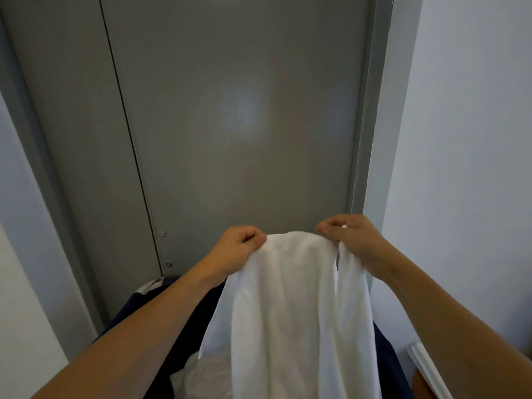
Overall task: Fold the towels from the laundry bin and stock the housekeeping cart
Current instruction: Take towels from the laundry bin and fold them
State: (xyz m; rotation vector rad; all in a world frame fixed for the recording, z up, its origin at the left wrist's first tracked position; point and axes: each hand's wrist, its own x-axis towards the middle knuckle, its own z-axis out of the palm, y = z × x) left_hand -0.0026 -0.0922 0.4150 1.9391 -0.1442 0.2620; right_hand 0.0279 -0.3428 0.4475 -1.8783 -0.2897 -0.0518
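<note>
A white towel (290, 306) hangs in front of me, held up by its top edge. My left hand (239, 249) grips the towel's left upper corner with curled fingers. My right hand (351, 237) pinches the right upper corner, about a towel's width away. The towel drapes down over a dark navy laundry bin (138, 309) below my arms. More crumpled white linen (201, 375) lies inside the bin under the hanging towel.
A grey metal door (230, 125) with a grey frame stands straight ahead, close behind the bin. Pale walls (460, 139) flank it on both sides. A white flat edge (426, 367) and a brown surface show at the lower right corner.
</note>
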